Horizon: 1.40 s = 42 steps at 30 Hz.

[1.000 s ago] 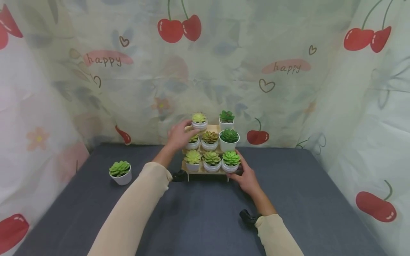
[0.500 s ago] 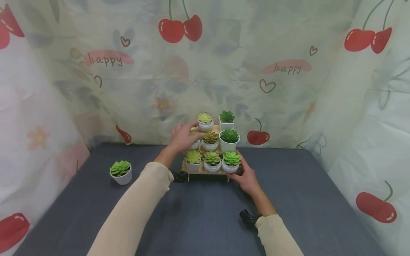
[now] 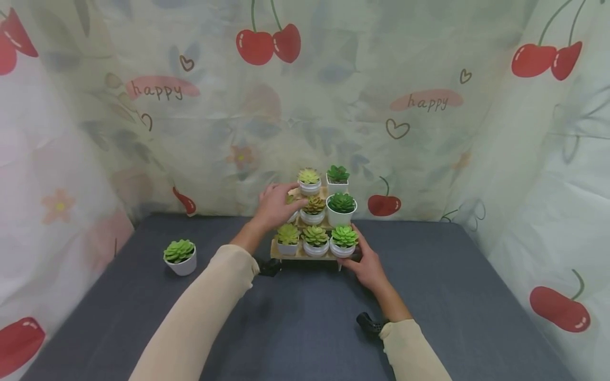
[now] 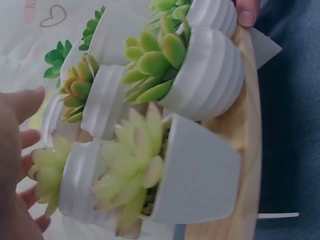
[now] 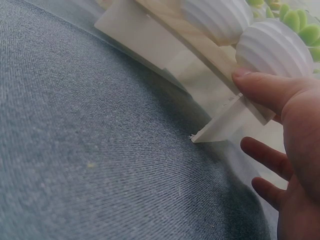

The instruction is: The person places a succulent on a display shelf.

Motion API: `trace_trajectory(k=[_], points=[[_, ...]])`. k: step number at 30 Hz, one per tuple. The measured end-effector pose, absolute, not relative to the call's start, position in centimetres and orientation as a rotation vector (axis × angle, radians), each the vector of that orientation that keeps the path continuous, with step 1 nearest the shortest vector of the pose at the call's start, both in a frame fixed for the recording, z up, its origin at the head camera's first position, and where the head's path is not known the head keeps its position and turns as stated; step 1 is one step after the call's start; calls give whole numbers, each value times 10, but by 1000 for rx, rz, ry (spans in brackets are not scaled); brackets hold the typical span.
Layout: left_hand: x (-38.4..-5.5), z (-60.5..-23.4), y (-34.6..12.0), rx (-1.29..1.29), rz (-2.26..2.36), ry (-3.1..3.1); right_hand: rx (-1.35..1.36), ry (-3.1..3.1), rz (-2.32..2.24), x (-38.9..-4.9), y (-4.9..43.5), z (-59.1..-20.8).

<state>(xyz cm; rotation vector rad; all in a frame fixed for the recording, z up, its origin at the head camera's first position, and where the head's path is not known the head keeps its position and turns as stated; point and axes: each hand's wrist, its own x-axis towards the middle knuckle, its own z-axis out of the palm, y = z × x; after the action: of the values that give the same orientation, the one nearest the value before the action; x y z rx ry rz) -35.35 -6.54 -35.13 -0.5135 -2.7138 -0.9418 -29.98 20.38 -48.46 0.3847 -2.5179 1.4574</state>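
Note:
A three-tier wooden plant stand (image 3: pixel 275 253) holds several small artificial succulents in white pots. My left hand (image 3: pixel 276 205) touches the left side of a pale yellow-green potted succulent (image 3: pixel 310 186) on the top tier, with its fingers extended. Its thumb lies lower, in front of the middle-tier plants, and partly hides the left one (image 4: pixel 82 182). With the thumb on the bottom board and the index finger up along the side, my right hand (image 3: pixel 368 267) grips the stand's front right corner, beside a bright green potted succulent (image 3: pixel 343 242). The right hand's other fingers hang loose (image 5: pixel 267 157).
Another green succulent in a white pot (image 3: pixel 180 258) stands apart on the dark cloth-covered table (image 3: pixel 305 323), to the left. A dark green succulent in a square pot (image 3: pixel 337 180) occupies the top tier's right end. Cherry-print curtains (image 3: pixel 314 106) enclose the back and sides.
The pale succulent on the top tier has slid to the right, with my left hand moving along behind it. My right hand has kept its place at the stand's corner.

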Motion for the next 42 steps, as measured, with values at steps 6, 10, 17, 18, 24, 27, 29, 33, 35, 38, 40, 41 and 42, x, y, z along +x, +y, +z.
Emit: trace_trajectory(k=[6, 10, 17, 18, 24, 27, 29, 33, 35, 38, 40, 41, 42], points=[[-348, -361, -68, -460, -1084, -2483, 396, -2504, 1461, -300, 204, -485], [-341, -368, -71, -440, -1179, -2346, 398, -2509, 1459, -300, 203, -485], [-321, -380, -78, -395, -1300, -2218, 390, -2513, 1455, -299, 203, -485], [-318, -382, -79, -386, -1319, -2198, 394, -2512, 1452, -299, 203, -485], [-303, -395, -88, -338, -1407, -2120, 403, -2500, 1449, -299, 203, -485], [-297, -404, -93, -314, -1431, -2139, 400, -2504, 1449, -300, 204, -485], [-292, -409, -97, -295, -1451, -2154, 398, -2505, 1451, -300, 204, -485], [-283, -417, -106, -258, -1503, -2183, 396, -2502, 1455, -300, 205, -485], [-279, -423, -111, -259, -1537, -2186, 392, -2506, 1449, -300, 205, -485], [-272, -432, -120, -268, -1562, -2204, 385, -2519, 1435, -300, 205, -484], [-268, -439, -128, -266, -1557, -2227, 381, -2524, 1431, -300, 204, -485], [-265, -442, -131, -263, -1554, -2238, 380, -2526, 1428, -300, 204, -485], [-263, -445, -136, -250, -1550, -2255, 382, -2526, 1428, -300, 203, -485]])
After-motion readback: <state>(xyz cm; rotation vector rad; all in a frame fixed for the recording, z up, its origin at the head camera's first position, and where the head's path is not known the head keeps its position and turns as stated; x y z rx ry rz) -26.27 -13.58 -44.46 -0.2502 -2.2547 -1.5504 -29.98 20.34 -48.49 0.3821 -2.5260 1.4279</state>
